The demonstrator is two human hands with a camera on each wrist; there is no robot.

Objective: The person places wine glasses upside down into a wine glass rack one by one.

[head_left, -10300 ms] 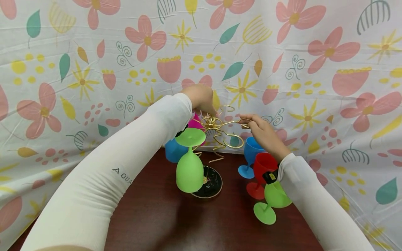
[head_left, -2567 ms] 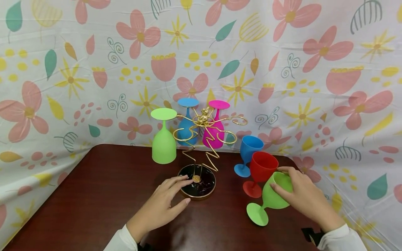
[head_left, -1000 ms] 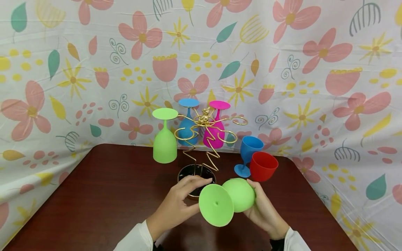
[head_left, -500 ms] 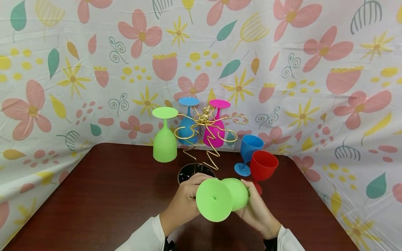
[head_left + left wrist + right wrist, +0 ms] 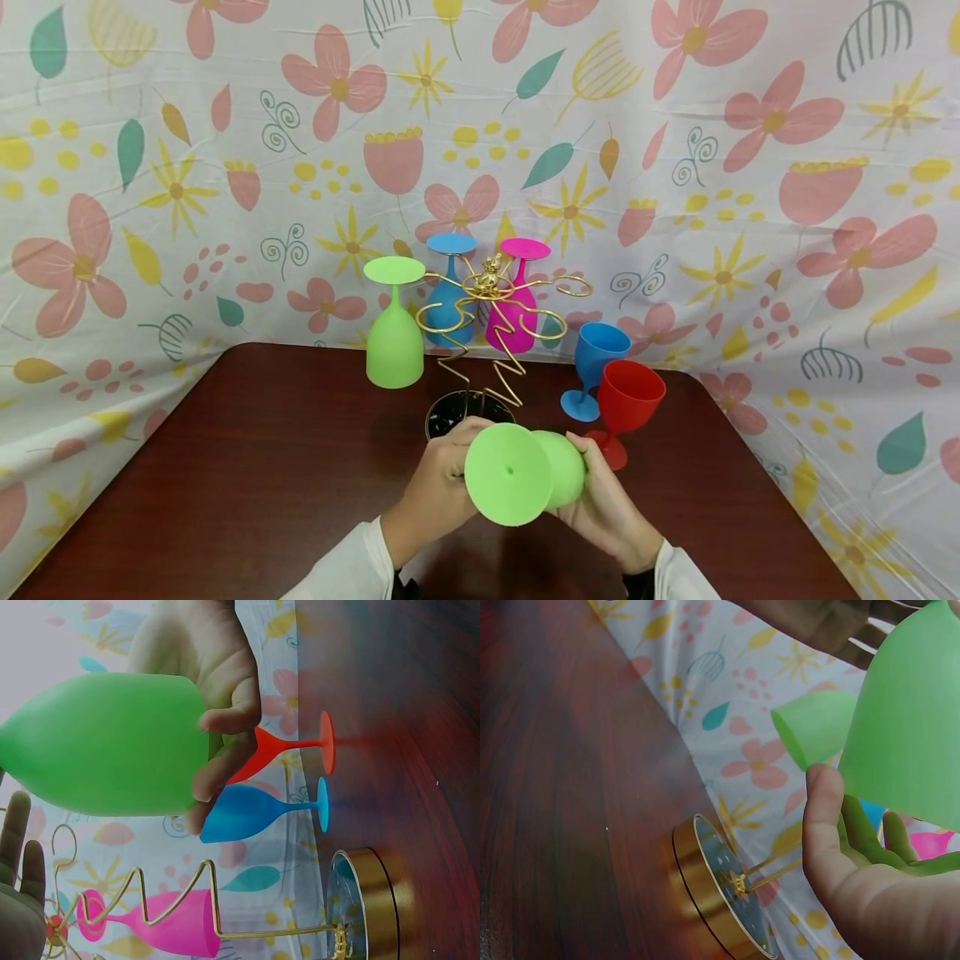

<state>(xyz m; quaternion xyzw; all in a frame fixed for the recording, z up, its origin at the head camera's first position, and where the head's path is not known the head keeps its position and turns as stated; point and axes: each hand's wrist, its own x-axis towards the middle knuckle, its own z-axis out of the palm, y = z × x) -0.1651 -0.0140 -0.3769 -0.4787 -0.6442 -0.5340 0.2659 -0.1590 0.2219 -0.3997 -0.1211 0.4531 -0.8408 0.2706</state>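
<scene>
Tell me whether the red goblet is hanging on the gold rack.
No: the red goblet stands upright on the table, right of the gold rack, beside the blue goblet.

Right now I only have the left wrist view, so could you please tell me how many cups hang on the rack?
Observer: Three hang upside down on the rack: a green cup, a blue one and a pink one.
Operator: Thank you. Which way does the held cup's foot point?
Observer: The held cup lies on its side, and its foot faces the head camera.
Operator: And where is the left hand?
Observer: The left hand sits close behind the foot. Whether it grips the stem is hidden.
</scene>
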